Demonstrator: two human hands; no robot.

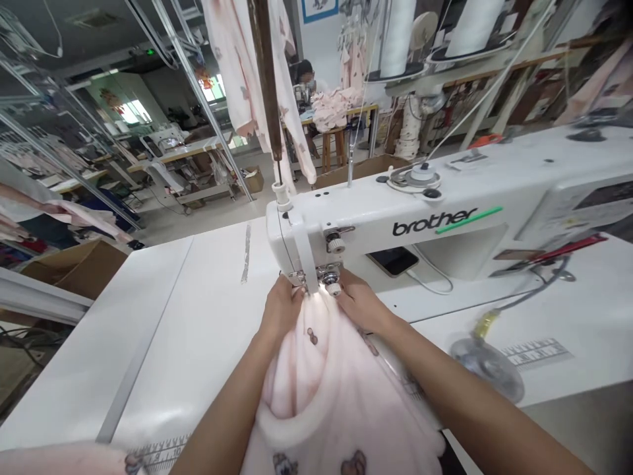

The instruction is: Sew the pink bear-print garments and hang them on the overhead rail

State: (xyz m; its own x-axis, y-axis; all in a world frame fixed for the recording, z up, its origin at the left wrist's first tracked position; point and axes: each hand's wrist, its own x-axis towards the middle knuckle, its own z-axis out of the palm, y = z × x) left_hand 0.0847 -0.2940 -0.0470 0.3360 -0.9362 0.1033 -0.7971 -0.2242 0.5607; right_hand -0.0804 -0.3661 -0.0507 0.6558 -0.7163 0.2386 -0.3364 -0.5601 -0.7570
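Note:
A pale pink fleece garment (pixel 326 389) with small bear prints lies bunched on the white table (pixel 198 316), its far edge under the needle head of a white sewing machine (pixel 435 211). My left hand (pixel 281 309) grips the fabric just left of the needle area, fingers curled down onto it. On the needle's right side my right hand (pixel 360 305) presses and pinches the fabric. Both sets of fingertips are partly hidden by the machine head and the cloth.
A phone (pixel 393 260) with a white cable lies under the machine arm. A small fan (pixel 487 363) and a printed ruler (pixel 539 351) sit at right. Cardboard boxes (pixel 74 267) stand left of the table. A person (pixel 306 79) works at a far table among hanging pink garments (pixel 247 72).

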